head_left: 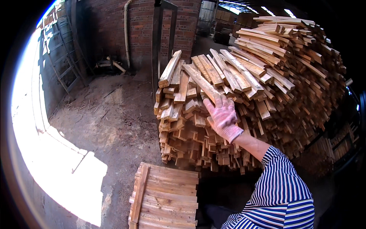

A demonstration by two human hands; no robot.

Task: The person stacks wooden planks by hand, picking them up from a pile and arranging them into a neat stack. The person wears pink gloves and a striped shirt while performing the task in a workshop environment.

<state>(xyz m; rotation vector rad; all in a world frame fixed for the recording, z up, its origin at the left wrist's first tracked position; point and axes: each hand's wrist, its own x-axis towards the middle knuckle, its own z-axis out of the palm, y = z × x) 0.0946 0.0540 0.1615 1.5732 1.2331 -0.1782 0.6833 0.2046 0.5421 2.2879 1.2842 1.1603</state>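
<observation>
My right hand [224, 118], in a pink and white knit glove, reaches out over the near side of a large stack of wooden strips [263, 74]. Its fingers are stretched and spread. The fingertips meet the near end of one strip [200, 81] that lies slantwise on top of the others; I see no closed grip around it. Below the hand, many strip ends jut out of the stack unevenly. Nothing of my left hand shows.
A slatted wooden panel [167, 194] with a crosswise batten lies low in front of the stack. Bare dirty floor [103, 114] stretches left toward a bright opening. A brick wall [143, 32], a pipe [127, 34] and a ladder-like frame [63, 49] stand behind.
</observation>
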